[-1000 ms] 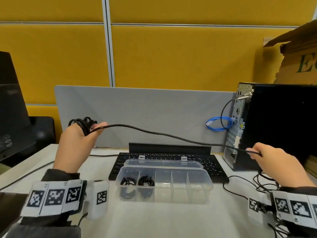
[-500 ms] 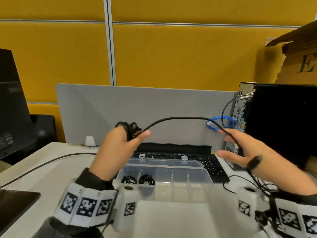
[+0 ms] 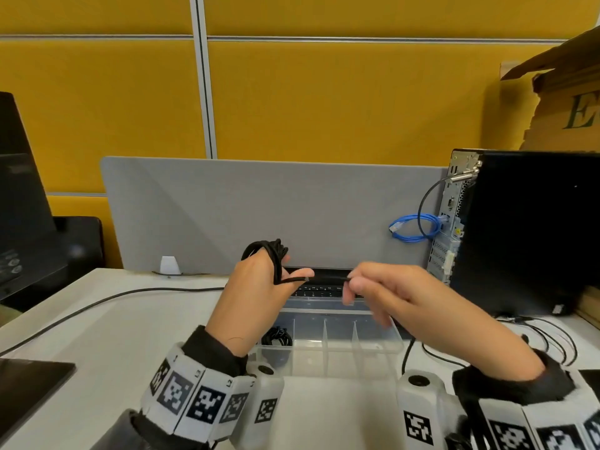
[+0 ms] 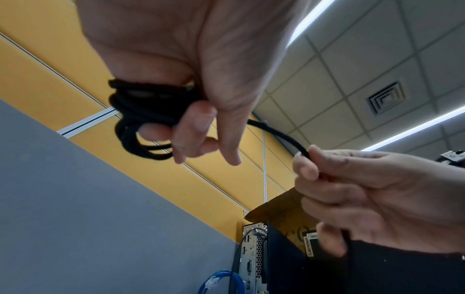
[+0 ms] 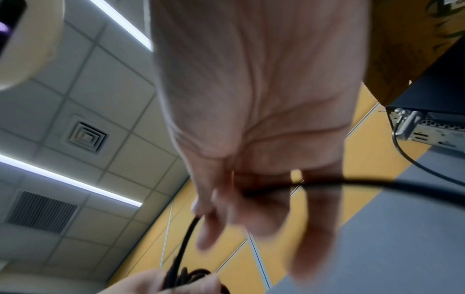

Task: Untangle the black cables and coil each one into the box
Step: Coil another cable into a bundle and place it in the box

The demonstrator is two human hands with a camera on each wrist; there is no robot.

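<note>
Both hands (image 3: 259,287) (image 3: 389,290) — one cable (image 4: 148,119) between.

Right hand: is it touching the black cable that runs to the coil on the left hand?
Touching. The left wrist view shows the right hand pinching the cable between thumb and fingertip, just short of the coil wound on the left hand.

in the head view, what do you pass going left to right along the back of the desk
monitor → white stand → left hand with cable coil → right hand → blue cable → pc tower
</note>
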